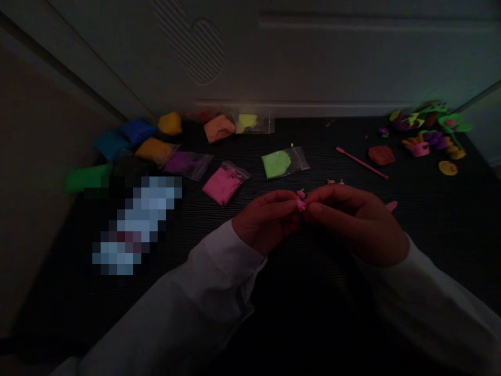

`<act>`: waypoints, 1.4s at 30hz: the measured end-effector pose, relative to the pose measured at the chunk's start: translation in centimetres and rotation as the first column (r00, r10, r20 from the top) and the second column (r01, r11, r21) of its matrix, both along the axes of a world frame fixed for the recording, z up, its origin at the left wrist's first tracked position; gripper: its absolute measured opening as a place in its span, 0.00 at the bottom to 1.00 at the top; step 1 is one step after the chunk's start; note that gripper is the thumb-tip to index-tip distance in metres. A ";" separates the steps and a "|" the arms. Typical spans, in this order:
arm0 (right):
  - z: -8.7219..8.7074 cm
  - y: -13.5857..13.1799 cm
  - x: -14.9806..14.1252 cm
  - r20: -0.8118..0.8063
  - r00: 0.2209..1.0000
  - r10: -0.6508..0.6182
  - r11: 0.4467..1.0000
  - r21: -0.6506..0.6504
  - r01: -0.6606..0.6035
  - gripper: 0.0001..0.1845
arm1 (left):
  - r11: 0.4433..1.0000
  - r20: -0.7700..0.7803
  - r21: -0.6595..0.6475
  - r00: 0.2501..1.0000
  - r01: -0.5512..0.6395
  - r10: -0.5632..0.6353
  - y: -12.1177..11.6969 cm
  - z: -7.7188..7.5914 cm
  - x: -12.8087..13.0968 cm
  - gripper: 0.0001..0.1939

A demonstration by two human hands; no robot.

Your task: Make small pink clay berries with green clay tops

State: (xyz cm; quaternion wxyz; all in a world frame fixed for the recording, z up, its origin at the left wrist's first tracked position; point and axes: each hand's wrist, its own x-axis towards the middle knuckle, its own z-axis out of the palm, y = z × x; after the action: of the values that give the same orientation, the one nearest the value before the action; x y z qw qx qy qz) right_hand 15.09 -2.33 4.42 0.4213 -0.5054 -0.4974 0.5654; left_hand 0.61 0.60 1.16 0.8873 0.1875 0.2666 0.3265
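Between the fingertips of both hands is a small piece of pink modelling clay (pixel 301 205), held above the dark table. My left hand (pixel 270 216) pinches it from the left, and my right hand (pixel 358 222) pinches it from the right. Just beyond the fingers lies a small pink clay shape with a green tip (pixel 300 193). More tiny pink and green pieces (pixel 331 181) show behind my right hand. A pink flat-ended tool (pixel 392 206) is partly covered by that hand. The lower fingers of both hands are in shadow.
Bags of coloured clay stand left and centre, among them a pink bag (pixel 223 183) and a light green bag (pixel 277 163). A pink stick tool (pixel 362 163) and a red clay lump (pixel 381 155) lie right, near finished clay figures (pixel 418 146). A blurred bright rectangle (pixel 136 224) lies left.
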 end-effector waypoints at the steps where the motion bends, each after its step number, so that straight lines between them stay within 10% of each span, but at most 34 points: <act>1: 0.0 0.0 0.0 -0.008 1.000 -0.002 1.000 0.002 0.002 0.03 | 1.000 0.002 0.003 1.000 0.000 0.000 0.0 0.0 0.0 0.03; 42: -0.5 0.2 0.2 -0.107 0.994 0.016 1.000 -0.001 -0.016 0.03 | 0.999 -0.025 -0.004 0.999 -0.035 0.034 0.0 -0.3 0.2 0.07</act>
State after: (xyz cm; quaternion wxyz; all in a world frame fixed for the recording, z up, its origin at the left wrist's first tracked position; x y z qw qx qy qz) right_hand 15.24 -2.08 3.90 0.4424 -0.4707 -0.4774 0.5956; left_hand 0.84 0.60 0.90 0.8785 0.1849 0.2817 0.3387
